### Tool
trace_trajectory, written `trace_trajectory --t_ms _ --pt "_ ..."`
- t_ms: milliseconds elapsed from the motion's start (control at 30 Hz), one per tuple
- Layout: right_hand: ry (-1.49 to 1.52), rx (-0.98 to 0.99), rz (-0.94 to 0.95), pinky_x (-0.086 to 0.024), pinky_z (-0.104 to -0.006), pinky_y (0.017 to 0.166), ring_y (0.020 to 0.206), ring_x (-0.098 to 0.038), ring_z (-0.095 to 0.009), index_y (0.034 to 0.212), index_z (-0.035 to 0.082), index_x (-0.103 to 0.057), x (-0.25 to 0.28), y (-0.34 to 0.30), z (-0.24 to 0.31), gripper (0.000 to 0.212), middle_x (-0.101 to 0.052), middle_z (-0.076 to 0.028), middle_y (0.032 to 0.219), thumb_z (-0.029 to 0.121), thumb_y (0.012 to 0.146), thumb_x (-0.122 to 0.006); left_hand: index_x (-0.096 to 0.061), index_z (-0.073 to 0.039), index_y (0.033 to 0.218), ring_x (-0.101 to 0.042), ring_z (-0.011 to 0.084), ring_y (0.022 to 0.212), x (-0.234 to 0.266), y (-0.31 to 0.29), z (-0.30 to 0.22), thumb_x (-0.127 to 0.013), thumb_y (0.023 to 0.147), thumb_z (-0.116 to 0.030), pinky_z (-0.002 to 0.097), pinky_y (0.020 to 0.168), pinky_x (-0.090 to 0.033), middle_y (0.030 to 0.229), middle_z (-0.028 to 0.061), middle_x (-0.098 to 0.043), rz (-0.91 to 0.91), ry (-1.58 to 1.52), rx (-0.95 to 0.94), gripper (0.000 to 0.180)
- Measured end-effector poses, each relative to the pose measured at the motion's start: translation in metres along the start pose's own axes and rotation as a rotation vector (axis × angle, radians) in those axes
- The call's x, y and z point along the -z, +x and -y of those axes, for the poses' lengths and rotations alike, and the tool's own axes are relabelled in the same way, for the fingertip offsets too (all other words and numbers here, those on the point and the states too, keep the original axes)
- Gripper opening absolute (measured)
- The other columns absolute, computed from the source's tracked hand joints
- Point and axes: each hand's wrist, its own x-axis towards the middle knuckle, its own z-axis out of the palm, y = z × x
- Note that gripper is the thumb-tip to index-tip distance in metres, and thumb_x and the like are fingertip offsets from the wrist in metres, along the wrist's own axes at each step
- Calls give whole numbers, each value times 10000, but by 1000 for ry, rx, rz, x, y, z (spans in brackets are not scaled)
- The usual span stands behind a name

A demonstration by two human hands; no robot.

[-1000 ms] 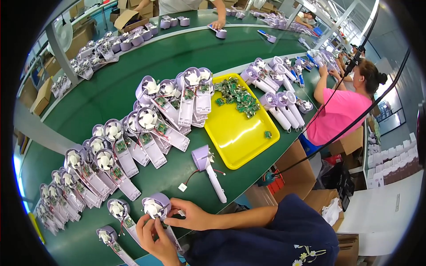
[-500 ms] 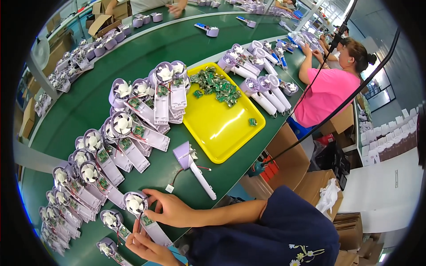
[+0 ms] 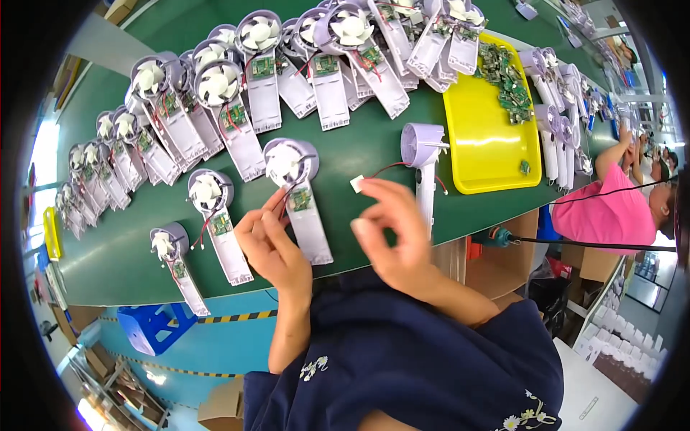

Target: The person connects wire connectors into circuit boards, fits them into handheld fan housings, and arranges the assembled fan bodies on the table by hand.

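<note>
A half-assembled handheld fan, with a lavender ring, white blades and an open handle showing a green circuit board, lies in front of me. My left hand is at its left side, fingertips pinched at the thin wires below the blades. To the right my right hand hovers with thumb and index finger apart and nothing between them. Just beyond its index finger is a small white square piece, on a dark red wire leading to a lavender fan housing with a white handle.
Two more open fans lie to my left. Rows of similar fans curve across the green table. A yellow tray of circuit boards stands right. A person in pink sits beyond it.
The view has swung to the right. My right hand has left the fan and moved over beside the white square piece. My left hand has shifted up to the wires below the blades.
</note>
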Motion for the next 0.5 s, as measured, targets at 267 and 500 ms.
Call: trace_trajectory --t_ms 267,500 --pt "-147 -242 -310 -481 -275 694 872 -607 -148 1342 -24 -557 78 -10 -30 444 -599 -120 1275 119 947 -702 -588 36 1136 -659 222 1001 -4 3 -10 -607 980 3 331 862 -533 1230 205 -666 40 176 -90 161" --pt "-313 -332 -202 -505 -283 629 659 -594 -124 1375 -27 -546 79 6 -26 574 -705 -158 1151 217 908 -772 -554 -12 1341 -570 374 1165 -73 -12 -68 -680 891 13 448 992 -469 1383 204 -533 488 86 8 468"
